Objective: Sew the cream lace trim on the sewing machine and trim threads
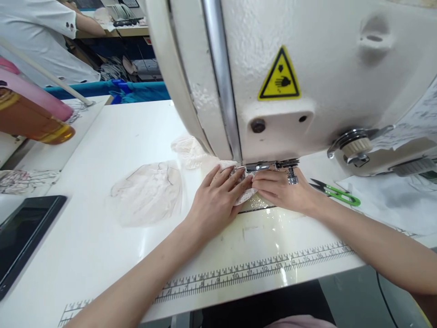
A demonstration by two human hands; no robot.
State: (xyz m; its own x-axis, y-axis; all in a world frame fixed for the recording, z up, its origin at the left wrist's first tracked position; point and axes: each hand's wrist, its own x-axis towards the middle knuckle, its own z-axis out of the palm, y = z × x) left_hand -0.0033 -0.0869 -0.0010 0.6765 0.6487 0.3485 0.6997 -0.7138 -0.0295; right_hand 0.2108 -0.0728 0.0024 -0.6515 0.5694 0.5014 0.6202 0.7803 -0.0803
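— Lace piece (246, 195) under both hands, then?

— Yes. The left hand (215, 200) lies flat on it, fingers spread and pressed down, not curled round anything. The right hand (282, 189) meets it from the other side, its fingertips pinching or pinning the lace edge; the view is too tight to tell which.

— Where does the lace lie from that hold?

— Directly beneath the fingertips and running away from them, under the presser foot (261, 167) of the sewing machine (290, 68), which stands just beyond both hands. Its long axis seems to run left to right, across the feed line.

— Which hand is nearer the foot?

— The right one; its fingers all but touch the metal. The left sits slightly back and to the side.

— Anything else close by?

— More pale lace pieces (146, 193) lie well to the left of the left hand on the white table (102, 255), and green thread snips (336, 192) rest just beyond the right wrist.
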